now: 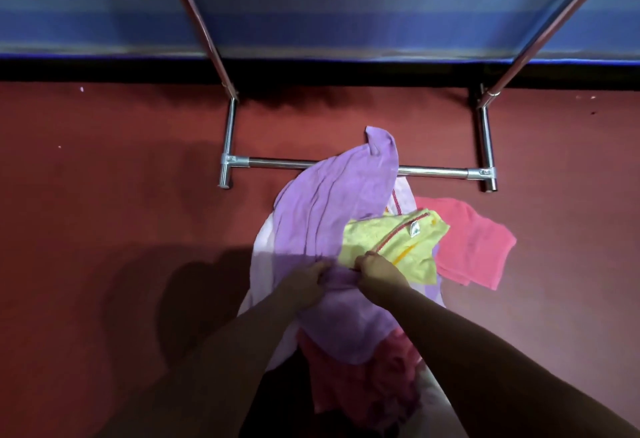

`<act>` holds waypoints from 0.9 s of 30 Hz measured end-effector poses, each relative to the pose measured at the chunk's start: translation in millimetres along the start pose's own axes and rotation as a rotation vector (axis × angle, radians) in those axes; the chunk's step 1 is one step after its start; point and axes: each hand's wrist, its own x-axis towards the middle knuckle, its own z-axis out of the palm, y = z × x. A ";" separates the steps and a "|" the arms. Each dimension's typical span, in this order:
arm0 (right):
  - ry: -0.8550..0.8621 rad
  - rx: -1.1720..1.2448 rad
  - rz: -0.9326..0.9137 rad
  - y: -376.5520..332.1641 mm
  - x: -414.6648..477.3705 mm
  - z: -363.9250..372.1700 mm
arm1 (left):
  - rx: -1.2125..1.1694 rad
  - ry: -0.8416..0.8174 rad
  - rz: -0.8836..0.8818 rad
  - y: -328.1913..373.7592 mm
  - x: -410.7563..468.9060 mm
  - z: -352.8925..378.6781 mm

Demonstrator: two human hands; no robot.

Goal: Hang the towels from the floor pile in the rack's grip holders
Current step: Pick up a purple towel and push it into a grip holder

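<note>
Your left hand [304, 282] and right hand [377, 271] each pinch the near edge of the purple towel [332, 202], fingers [364, 260] curled round the cloth, likely to lift it spread out. It lies atop the floor pile [474, 240], its far end over the bottom bar of the rack [270, 162].

Dim light is seen throughout, brightest on the towels [332, 202] at centre. A soft shadow is cast on the floor [194, 285] toward 8 o'clock. Glints are caught on the rack [433, 171], its poles splayed by distortion at 12 o'clock.
</note>
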 end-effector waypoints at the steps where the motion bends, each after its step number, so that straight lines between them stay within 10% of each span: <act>1: -0.002 0.010 0.003 -0.3 -0.6 -2.8 | 0.021 0.005 0.006 2.3 -0.8 -0.7; 10: 0.088 0.467 -0.076 -42.0 -32.8 -90.1 | -0.215 0.390 -0.007 44.8 -21.9 -65.7; 27: 0.548 0.832 -0.480 -160.4 -236.4 -270.8 | -0.572 0.802 0.544 194.6 -228.7 -207.2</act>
